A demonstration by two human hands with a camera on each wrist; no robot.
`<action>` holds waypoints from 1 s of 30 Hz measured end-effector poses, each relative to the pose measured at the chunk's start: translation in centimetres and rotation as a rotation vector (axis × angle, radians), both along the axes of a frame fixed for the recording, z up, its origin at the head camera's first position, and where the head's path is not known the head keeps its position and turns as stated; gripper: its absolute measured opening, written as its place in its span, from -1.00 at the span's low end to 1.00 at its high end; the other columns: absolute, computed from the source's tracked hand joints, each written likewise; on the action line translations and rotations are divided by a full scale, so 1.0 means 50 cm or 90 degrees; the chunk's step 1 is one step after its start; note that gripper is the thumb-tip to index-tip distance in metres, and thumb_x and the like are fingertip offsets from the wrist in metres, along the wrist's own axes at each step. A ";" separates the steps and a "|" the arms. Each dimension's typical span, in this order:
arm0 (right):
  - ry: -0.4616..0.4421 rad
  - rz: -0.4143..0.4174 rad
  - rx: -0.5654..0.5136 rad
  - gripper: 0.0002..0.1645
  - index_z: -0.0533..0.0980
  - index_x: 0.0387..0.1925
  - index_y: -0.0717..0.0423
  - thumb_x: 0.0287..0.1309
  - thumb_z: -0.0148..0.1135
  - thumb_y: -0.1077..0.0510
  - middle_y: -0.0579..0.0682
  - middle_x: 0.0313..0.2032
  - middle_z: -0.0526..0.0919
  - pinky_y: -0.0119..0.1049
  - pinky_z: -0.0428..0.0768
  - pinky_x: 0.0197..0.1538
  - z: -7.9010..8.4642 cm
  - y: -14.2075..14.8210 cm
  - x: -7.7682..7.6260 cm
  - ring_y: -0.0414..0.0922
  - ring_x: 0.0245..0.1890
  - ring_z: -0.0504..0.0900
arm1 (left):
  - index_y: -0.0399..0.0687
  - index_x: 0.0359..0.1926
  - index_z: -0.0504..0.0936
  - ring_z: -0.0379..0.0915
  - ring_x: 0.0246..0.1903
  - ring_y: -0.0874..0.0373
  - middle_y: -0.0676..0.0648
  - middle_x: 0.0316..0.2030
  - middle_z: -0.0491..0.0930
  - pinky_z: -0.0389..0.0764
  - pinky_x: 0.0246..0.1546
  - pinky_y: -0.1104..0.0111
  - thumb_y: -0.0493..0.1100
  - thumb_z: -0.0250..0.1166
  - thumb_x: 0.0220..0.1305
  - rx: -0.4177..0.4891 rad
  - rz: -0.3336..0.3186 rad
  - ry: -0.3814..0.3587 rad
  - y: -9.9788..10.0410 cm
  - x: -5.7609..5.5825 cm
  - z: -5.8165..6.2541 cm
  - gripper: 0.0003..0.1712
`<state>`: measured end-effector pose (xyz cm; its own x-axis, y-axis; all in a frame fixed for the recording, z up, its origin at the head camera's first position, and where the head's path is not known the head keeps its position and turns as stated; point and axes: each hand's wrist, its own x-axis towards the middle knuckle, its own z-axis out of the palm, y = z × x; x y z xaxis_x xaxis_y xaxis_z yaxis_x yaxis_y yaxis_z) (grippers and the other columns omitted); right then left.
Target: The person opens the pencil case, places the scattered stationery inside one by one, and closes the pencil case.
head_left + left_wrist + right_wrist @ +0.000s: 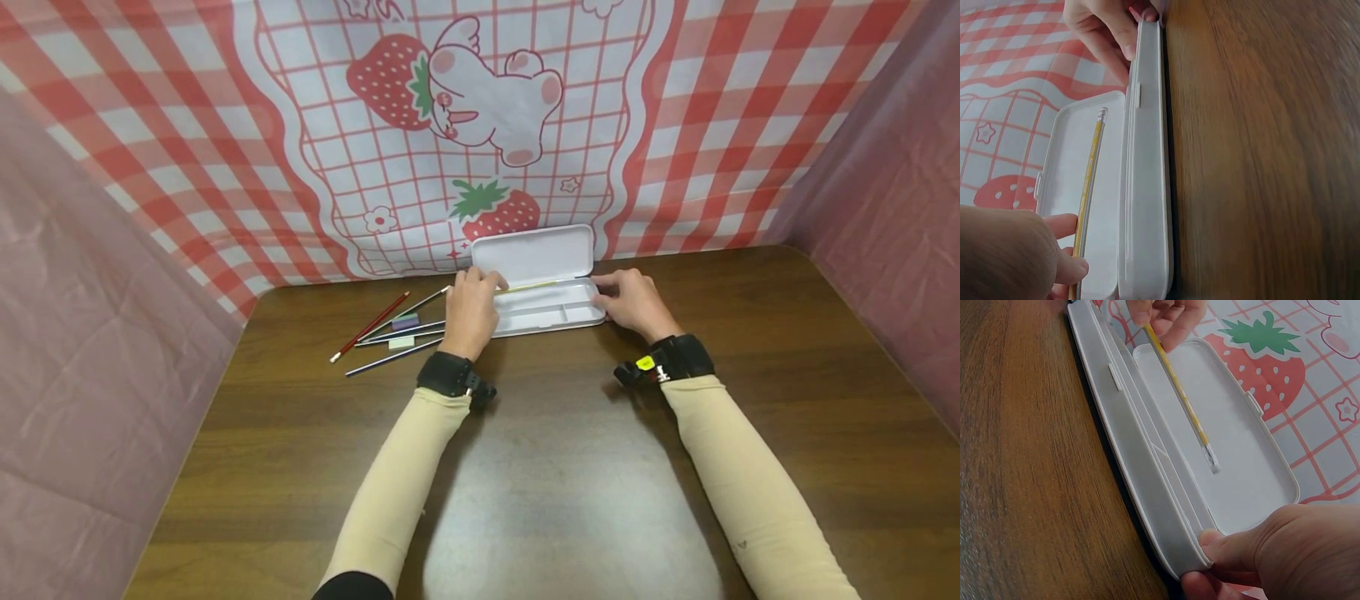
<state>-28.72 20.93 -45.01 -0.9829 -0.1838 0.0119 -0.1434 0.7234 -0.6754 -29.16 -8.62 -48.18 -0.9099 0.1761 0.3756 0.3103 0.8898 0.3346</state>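
A white pencil case (532, 321) lies on the table with its lid (534, 254) raised against the cloth. In my left hand (471, 312) I pinch a yellow pencil (1090, 169) near one end. The pencil slants over the case, its eraser end (1211, 456) pointing right. My right hand (636, 302) grips the right end of the case, thumb at the rim and fingers below, as the right wrist view shows. Inside the case, a divider (564, 313) separates the compartments.
Left of the case lie a red pencil (369, 327), a dark blue pencil (393, 357) and several others, partly hidden by my left hand. Among them are a purple-and-green eraser (406, 321) and a pale eraser (401, 342). A checked strawberry cloth (690, 158) hangs behind.
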 end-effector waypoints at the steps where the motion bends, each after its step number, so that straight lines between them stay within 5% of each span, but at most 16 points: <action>1: -0.001 0.003 0.001 -0.45 0.64 0.41 0.31 0.47 0.41 0.24 0.20 -0.31 0.79 -0.29 0.50 -0.34 0.007 -0.003 0.006 -0.14 -0.50 0.67 | 0.12 0.10 0.84 0.63 0.10 -0.14 -0.16 0.07 0.76 0.61 -0.09 0.05 -0.47 0.41 0.12 -0.004 0.000 0.004 0.004 -0.008 -0.011 -0.44; 5: 0.006 0.007 -0.016 -0.45 0.67 0.39 0.26 0.44 0.43 0.23 0.12 -0.37 0.76 -0.34 0.45 -0.38 -0.008 0.004 -0.005 -0.17 -0.54 0.64 | 0.10 0.10 0.84 0.64 0.10 -0.13 -0.15 0.07 0.77 0.62 -0.11 0.00 -0.44 0.42 0.14 -0.018 -0.009 -0.002 0.018 0.001 0.008 -0.47; 8: 0.000 0.004 -0.006 -0.45 0.66 0.41 0.25 0.45 0.44 0.22 0.17 -0.29 0.77 -0.34 0.46 -0.38 -0.004 0.002 -0.004 -0.17 -0.53 0.64 | 0.05 0.12 0.84 0.66 0.14 -0.15 -0.18 0.09 0.77 0.69 -0.03 -0.02 -0.47 0.41 0.22 -0.031 -0.015 -0.019 0.032 0.036 0.057 -0.49; 11: -0.001 0.002 0.012 -0.42 0.65 0.44 0.21 0.47 0.45 0.16 0.20 -0.20 0.79 -0.30 0.53 -0.38 -0.044 0.019 -0.037 -0.15 -0.51 0.70 | 0.02 0.14 0.84 0.66 0.16 -0.16 -0.19 0.10 0.77 0.71 0.02 0.00 -0.48 0.41 0.25 -0.045 -0.017 -0.028 0.044 0.056 0.084 -0.50; 15: 0.002 0.000 0.013 -0.41 0.68 0.43 0.06 0.43 0.50 0.10 0.08 -0.26 0.82 -0.27 0.59 -0.42 -0.123 0.054 -0.100 -0.15 -0.51 0.74 | 0.06 0.13 0.84 0.68 0.15 -0.12 -0.16 0.08 0.77 0.72 0.02 0.05 -0.45 0.42 0.25 -0.055 -0.023 -0.022 0.051 0.048 0.071 -0.51; 25: -0.001 -0.021 0.002 -0.42 0.69 0.41 0.14 0.42 0.50 0.14 0.18 -0.10 0.78 -0.34 0.51 -0.42 -0.071 0.027 -0.058 -0.18 -0.53 0.68 | 0.07 0.07 0.85 0.70 0.06 -0.09 -0.14 0.04 0.78 0.74 -0.06 0.04 -0.42 0.46 0.18 -0.065 -0.039 -0.011 0.058 0.036 0.035 -0.53; 27: 0.000 -0.022 0.007 -0.42 0.68 0.42 0.15 0.43 0.49 0.13 0.18 -0.08 0.78 -0.32 0.51 -0.41 -0.078 0.029 -0.064 -0.17 -0.53 0.69 | 0.03 0.08 0.85 0.72 0.09 -0.14 -0.18 0.07 0.79 0.77 -0.01 0.02 -0.45 0.48 0.19 -0.069 -0.042 -0.031 0.061 0.056 0.062 -0.53; 30: -0.002 -0.022 0.022 -0.41 0.68 0.43 0.10 0.43 0.49 0.11 0.15 -0.09 0.80 -0.33 0.51 -0.40 -0.096 0.037 -0.078 -0.19 -0.53 0.69 | 0.02 0.10 0.85 0.72 0.12 -0.15 -0.18 0.09 0.79 0.77 0.04 0.01 -0.44 0.50 0.20 -0.081 -0.039 -0.045 0.064 0.058 0.062 -0.53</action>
<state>-32.61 22.79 -49.80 -0.9887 -0.1499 0.0024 -0.1154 0.7505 -0.6507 -26.24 -5.41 -45.07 -0.9195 0.2740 0.2820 0.3446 0.9068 0.2426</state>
